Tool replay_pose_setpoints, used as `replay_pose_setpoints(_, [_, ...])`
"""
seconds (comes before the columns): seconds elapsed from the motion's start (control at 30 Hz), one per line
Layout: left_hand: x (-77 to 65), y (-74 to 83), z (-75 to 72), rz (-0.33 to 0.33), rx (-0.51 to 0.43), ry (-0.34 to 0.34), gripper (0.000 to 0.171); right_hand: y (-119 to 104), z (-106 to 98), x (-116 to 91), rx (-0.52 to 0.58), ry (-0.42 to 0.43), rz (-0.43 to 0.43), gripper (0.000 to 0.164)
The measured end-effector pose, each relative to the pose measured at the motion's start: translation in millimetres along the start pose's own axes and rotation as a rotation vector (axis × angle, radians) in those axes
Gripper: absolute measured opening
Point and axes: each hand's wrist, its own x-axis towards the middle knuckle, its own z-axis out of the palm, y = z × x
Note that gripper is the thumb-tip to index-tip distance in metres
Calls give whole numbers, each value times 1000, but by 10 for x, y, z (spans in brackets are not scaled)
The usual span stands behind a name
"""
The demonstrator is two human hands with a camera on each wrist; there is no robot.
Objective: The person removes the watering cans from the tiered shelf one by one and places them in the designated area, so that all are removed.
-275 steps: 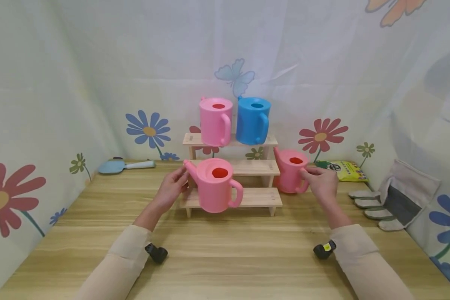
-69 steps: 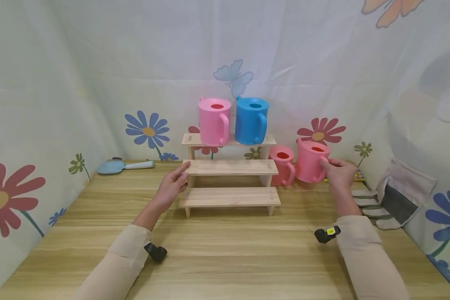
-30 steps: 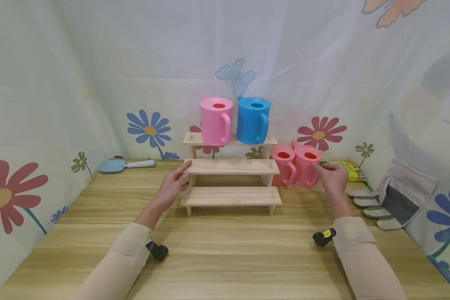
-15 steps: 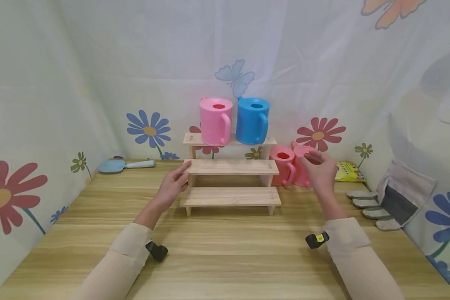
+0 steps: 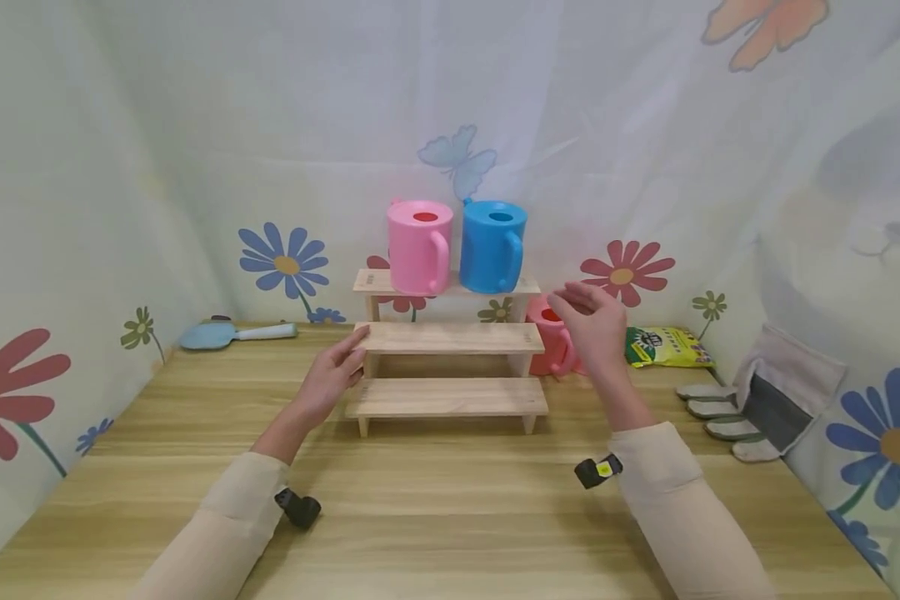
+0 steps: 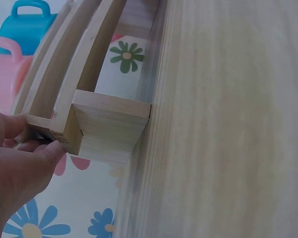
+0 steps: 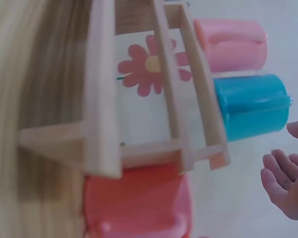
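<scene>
Bracing the tiered wooden stand (image 5: 446,398) on the table (image 5: 435,517), our left hand (image 5: 326,383) pinches its middle step (image 5: 450,337), while our right hand (image 5: 595,327) hangs unladen, loosely curled, near the blue watering can (image 5: 487,250) up top. We'd best pinch firmly and reach gently: smooth, rounded plastic sits on narrow, pale-grained wood.

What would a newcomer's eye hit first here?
Probably the bright pink watering can and blue watering can, side by side on the top step of the wooden stand. Next, the coral-pink can on the table at the stand's right end. Then the yellow packet farther right, toward the table's back.
</scene>
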Motion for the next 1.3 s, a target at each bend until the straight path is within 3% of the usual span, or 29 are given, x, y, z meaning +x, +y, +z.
replay_pose_setpoints(0.23, [1, 35, -20, -5, -13, 5, 50, -342, 225, 212, 43, -68, -41, 55])
replay_pose_setpoints(0.6, [-22, -19, 8, -18, -9, 17, 50, -495, 527, 388, 77, -120, -21, 56])
replay_pose_setpoints(0.77, [-18, 2, 1, -18, -4, 21, 50, -539, 645, 442, 94, -66, -24, 53])
replay_pose_setpoints(1.0, [-5, 5, 2, -11, -8, 6, 50, -552, 736, 445, 145, 56, 42, 52])
replay_pose_setpoints(1.3, [-9, 9, -1, -8, -3, 4, 50, -556, 748, 473, 202, 94, 102, 43])
